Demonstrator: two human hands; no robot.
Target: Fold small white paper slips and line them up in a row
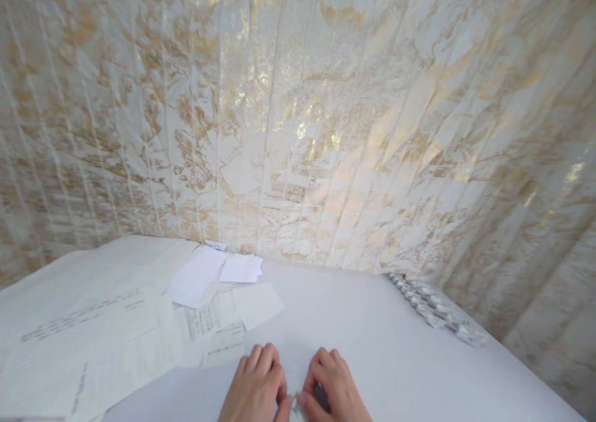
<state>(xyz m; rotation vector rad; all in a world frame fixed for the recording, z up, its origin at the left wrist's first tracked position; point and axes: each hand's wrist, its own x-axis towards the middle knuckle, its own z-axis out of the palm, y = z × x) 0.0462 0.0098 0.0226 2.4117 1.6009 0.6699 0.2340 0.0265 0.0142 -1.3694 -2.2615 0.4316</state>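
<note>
White papers lie left. Near middle, left hand and right hand seem pinching a pale thing between them; a dark thing shows inside the right grip. Steady, low fingers should help. Table gives room rightward, until silver strips along the far-right edge.

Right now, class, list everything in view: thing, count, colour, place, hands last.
Table: one, white, below
Curtain: one, whitish and gold, behind
Printed sheets: several overlapping, off-white, left
Blank slips: at least three, white, back left of centre
Wrapped strips: count unclear, silvery, right edge
Small piece: one, pale, between the hands, partly hidden
Dark object: one, dark grey, bottom centre, partly hidden
Left hand: one, bare, bottom centre
Right hand: one, bare, beside it
</note>
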